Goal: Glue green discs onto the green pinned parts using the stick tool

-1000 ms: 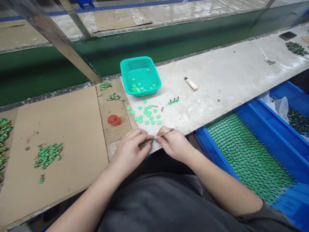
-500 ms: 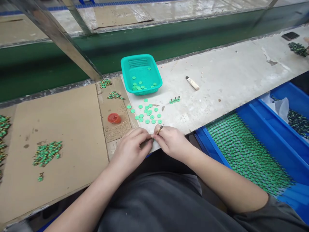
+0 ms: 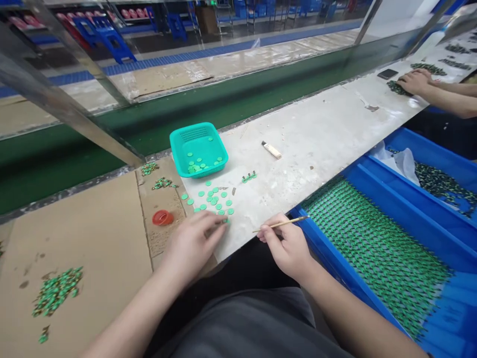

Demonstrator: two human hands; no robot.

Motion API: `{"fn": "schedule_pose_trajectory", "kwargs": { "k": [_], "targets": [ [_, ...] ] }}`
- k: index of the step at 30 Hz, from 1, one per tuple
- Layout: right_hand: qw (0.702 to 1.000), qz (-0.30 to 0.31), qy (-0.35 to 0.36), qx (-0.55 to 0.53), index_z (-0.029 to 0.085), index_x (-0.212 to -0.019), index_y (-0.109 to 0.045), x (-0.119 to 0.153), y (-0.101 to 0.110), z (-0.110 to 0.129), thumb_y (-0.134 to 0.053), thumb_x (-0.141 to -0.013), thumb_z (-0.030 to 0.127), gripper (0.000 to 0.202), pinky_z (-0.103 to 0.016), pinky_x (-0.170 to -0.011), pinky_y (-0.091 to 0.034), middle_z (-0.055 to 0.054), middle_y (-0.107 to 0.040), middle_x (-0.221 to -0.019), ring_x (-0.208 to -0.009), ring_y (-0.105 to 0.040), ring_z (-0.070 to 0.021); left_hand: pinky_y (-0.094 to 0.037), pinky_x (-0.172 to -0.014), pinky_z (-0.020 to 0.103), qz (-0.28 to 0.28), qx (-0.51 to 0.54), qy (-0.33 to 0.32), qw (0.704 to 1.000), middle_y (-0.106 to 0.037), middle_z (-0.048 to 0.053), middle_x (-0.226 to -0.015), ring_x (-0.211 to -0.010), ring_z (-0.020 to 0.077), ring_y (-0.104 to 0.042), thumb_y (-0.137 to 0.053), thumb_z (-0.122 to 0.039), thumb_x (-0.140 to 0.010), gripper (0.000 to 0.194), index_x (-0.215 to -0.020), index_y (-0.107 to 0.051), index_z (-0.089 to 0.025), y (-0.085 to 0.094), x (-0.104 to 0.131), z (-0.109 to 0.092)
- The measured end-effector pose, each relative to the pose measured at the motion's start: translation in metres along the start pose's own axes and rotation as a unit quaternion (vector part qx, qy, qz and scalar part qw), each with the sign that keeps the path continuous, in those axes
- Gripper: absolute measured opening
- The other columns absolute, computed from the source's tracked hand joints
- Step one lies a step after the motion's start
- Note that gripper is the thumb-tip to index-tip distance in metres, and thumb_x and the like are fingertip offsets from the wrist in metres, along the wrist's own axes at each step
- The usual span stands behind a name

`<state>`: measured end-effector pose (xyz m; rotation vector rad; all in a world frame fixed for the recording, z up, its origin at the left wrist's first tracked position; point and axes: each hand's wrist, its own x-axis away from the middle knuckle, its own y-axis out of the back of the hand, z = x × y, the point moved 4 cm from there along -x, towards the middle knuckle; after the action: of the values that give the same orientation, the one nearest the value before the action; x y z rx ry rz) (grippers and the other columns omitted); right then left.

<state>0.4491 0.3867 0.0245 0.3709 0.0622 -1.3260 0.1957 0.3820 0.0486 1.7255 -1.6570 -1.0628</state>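
Observation:
My left hand [image 3: 194, 241] is at the near edge of a scatter of round green button-like discs [image 3: 213, 201]. Its thumb and forefinger are pinched on one green disc [image 3: 225, 220] at the fingertips. To the right, over the table's front edge, my right hand [image 3: 286, 244] grips a thin paintbrush [image 3: 285, 223] between thumb and fingers. The brush lies nearly level, its dark tip pointing right. Beyond the loose discs, several green discs with small dark-topped pieces [image 3: 249, 176] stand in a short row.
A teal basket [image 3: 223, 161] holds more discs. Left are a red cup [image 3: 163, 217] and cardboard [image 3: 112, 233] with green-and-gold piles [image 3: 57, 291]. A utility knife [image 3: 271, 149] lies on the table. Blue bins [image 3: 357, 303] with green pieces stand right; another person's hands [image 3: 415, 82] work far right.
My hands, together at the table edge before, have parted: the left to the discs, the right rightward with the paintbrush. The view has tilted up, bringing the other person's hands in.

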Motion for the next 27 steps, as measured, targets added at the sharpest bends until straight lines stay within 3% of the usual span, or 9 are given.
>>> {"fn": "schedule_pose_trajectory", "kwargs": {
  "k": [5,9,13,17,20,22,27],
  "targets": [
    [1.000,-0.016,0.001,-0.009,0.026,-0.102,-0.069,-0.004,0.013,0.000,-0.062,-0.116,0.038,0.020,-0.033,-0.075,-0.069,-0.004,-0.081,-0.087,-0.077,-0.083,-0.0206,-0.059,-0.090,0.040,0.004,-0.017,0.017,1.000,-0.081,0.008,-0.106,-0.102,0.0282,-0.075,-0.070,-0.038,-0.098,0.025,-0.108,-0.089,-0.026,-0.017,-0.092,-0.001],
    [1.000,-0.002,0.008,-0.001,0.026,-0.101,-0.069,-0.005,0.015,-0.001,-0.062,-0.116,0.036,0.019,-0.033,-0.074,-0.068,-0.005,-0.082,-0.087,-0.077,-0.083,-0.0209,-0.060,-0.094,0.043,0.014,-0.038,0.009,0.999,-0.080,0.009,-0.102,-0.101,0.0299,-0.074,-0.070,-0.038,-0.098,0.023,-0.103,-0.087,-0.025,-0.038,-0.122,0.001],
    [1.000,0.004,0.010,0.001,0.026,-0.100,-0.069,-0.002,0.017,-0.004,-0.061,-0.116,0.034,0.020,-0.032,-0.074,-0.067,-0.004,-0.082,-0.087,-0.077,-0.083,-0.0201,-0.059,-0.102,0.045,0.019,-0.058,0.001,0.998,-0.080,0.010,-0.108,-0.108,0.0308,-0.074,-0.067,-0.040,-0.102,0.027,-0.109,-0.086,-0.024,-0.042,-0.119,0.003],
    [1.000,0.005,0.011,0.008,0.026,-0.099,-0.069,0.000,0.020,-0.005,-0.062,-0.114,0.030,0.017,-0.031,-0.075,-0.066,-0.004,-0.082,-0.087,-0.078,-0.082,-0.0198,-0.060,-0.098,0.042,0.032,-0.082,-0.002,0.996,-0.080,0.011,-0.116,-0.111,0.0302,-0.074,-0.064,-0.039,-0.103,0.035,-0.126,-0.083,-0.022,-0.023,-0.099,0.004],
    [1.000,0.000,-0.006,0.011,0.026,-0.099,-0.069,0.002,0.023,-0.004,-0.063,-0.115,0.030,0.017,-0.031,-0.076,-0.065,-0.004,-0.083,-0.089,-0.079,-0.082,-0.0199,-0.060,-0.089,0.039,0.076,-0.108,-0.030,0.991,-0.080,0.007,-0.112,-0.102,0.0276,-0.074,-0.066,-0.038,-0.102,0.028,-0.118,-0.086,-0.027,-0.010,-0.073,0.001],
    [1.000,0.004,-0.010,0.013,0.026,-0.100,-0.069,0.003,0.023,-0.002,-0.063,-0.115,0.031,0.017,-0.031,-0.077,-0.064,-0.003,-0.083,-0.089,-0.081,-0.082,-0.0199,-0.059,-0.092,0.042,0.102,-0.130,-0.058,0.985,-0.079,0.007,-0.111,-0.105,0.0291,-0.073,-0.063,-0.034,-0.104,0.027,-0.115,-0.087,-0.029,-0.007,-0.057,-0.005],
    [1.000,0.021,0.007,0.022,0.026,-0.100,-0.068,0.003,0.015,0.009,-0.063,-0.115,0.031,0.016,-0.030,-0.079,-0.063,-0.003,-0.080,-0.091,-0.083,-0.081,-0.0191,-0.057,-0.096,0.051,0.123,-0.180,-0.097,0.971,-0.075,0.014,-0.113,-0.111,0.0361,-0.068,-0.057,-0.020,-0.106,0.025,-0.106,-0.082,-0.022,-0.012,-0.040,-0.019]
  ]
}}
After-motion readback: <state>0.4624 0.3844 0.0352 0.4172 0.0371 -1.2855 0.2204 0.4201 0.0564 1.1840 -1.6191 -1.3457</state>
